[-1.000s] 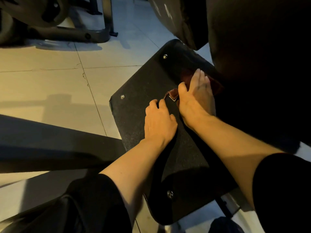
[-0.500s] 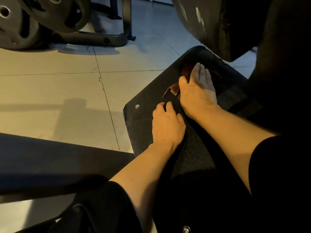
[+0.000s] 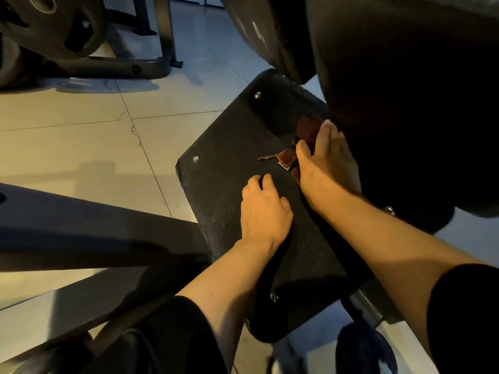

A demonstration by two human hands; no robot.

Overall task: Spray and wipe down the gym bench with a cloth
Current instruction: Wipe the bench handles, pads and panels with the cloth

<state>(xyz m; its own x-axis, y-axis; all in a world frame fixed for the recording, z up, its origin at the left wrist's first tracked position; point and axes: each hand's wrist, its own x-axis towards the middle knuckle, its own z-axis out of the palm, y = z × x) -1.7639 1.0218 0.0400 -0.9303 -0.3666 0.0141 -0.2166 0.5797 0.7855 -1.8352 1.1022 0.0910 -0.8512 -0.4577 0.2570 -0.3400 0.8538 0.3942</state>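
Note:
The black padded bench board [image 3: 229,168], with metal rivets at its corners, lies low over the tiled floor. A dark red-brown cloth [image 3: 306,130] lies on its far right part, close under a big dark pad. My right hand [image 3: 328,163] presses flat on the cloth with straight fingers; a corner of the cloth with a white tag sticks out left of the thumb. My left hand [image 3: 263,211] rests on the bare board nearer to me, fingers bent down onto the surface, holding nothing. No spray bottle is in view.
A large dark upholstered pad [image 3: 391,76] overhangs the board's right side. Weight plates [image 3: 54,25] on a metal rack foot [image 3: 121,67] stand at the far left. A dark beam [image 3: 81,220] crosses the left foreground over the pale floor tiles.
My right hand has slid the cloth to the right across the board, towards the overhanging pad. The view has shifted. My left hand stays resting on the board.

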